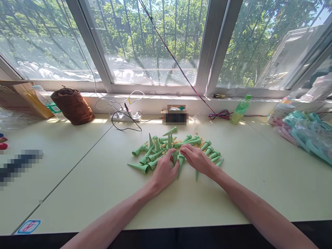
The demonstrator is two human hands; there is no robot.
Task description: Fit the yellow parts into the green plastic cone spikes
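Note:
Several green plastic cone spikes (158, 152) lie in a loose pile on the pale table (103, 186), mixed with small tan bits (198, 145). My left hand (164, 172) rests at the pile's near edge, its fingers curled round one spike (175, 157) that stands between both hands. My right hand (197, 159) lies palm down over the pile's right part, fingers pinched on the same spike. One spike (138, 167) lies apart at the left, pointing left.
A brown bag (73, 105) and a cardboard box (23, 98) stand at the back left. A white power strip (126, 116) with cables, a small box (176, 116), a green bottle (241, 110) and teal plastic packs (308, 135) line the back and right.

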